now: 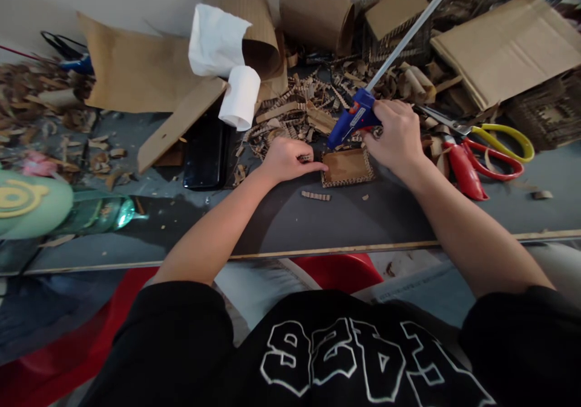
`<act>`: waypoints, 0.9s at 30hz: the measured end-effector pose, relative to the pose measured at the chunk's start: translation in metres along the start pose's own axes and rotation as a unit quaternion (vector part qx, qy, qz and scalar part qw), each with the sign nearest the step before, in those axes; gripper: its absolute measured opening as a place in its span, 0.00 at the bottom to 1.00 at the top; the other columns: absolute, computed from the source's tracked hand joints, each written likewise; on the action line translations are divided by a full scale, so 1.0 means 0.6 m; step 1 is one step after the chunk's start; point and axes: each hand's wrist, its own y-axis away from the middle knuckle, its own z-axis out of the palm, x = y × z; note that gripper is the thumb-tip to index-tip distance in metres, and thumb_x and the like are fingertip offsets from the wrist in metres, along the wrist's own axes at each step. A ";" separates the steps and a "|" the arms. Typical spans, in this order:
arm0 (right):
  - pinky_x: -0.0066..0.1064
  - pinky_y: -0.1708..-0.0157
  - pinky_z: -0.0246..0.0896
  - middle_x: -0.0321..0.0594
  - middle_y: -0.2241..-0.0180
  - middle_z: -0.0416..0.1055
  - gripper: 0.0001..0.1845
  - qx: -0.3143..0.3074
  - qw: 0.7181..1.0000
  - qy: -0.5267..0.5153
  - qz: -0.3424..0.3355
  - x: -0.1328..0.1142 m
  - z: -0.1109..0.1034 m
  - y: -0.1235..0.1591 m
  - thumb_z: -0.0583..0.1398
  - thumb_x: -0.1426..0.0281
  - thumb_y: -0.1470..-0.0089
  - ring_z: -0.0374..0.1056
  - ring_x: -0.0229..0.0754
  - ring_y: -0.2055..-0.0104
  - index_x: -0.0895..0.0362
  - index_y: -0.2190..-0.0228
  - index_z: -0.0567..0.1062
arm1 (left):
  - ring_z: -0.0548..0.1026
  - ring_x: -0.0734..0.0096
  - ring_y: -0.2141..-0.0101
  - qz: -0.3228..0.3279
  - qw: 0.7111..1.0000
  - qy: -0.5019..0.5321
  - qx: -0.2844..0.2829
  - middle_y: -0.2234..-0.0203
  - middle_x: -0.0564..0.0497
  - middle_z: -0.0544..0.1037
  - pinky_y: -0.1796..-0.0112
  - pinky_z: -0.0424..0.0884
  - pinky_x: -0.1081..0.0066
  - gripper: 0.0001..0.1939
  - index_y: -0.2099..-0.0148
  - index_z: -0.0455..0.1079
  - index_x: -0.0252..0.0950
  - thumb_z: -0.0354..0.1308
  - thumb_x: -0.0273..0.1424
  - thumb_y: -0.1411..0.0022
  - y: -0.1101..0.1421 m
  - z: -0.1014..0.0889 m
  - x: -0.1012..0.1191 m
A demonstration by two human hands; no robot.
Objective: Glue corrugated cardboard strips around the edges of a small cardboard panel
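Note:
My right hand is wrapped round a blue glue gun, a long clear glue stick running up and back from it. The nozzle points down-left at the far-left corner of a small square cardboard tray with a corrugated rim. My left hand is curled, pinching a small strip of corrugated cardboard, with one finger stretched against the tray's left edge. A loose corrugated strip lies on the dark table just in front of the tray.
Red and yellow scissors lie to the right. A black phone and a white paper roll lie to the left. Cardboard sheets, rolls and scraps crowd the back. A green bottle lies at the left.

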 end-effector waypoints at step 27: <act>0.48 0.49 0.64 0.46 0.49 0.74 0.22 -0.057 0.990 0.126 -0.020 -0.015 -0.015 -0.001 0.55 0.75 0.49 0.68 0.56 0.47 0.52 0.51 0.70 | 0.69 0.78 0.82 0.054 0.998 -0.025 0.007 0.86 0.53 0.71 0.75 0.57 0.76 0.36 0.81 0.68 0.34 0.52 0.60 0.37 0.000 -0.001 -0.006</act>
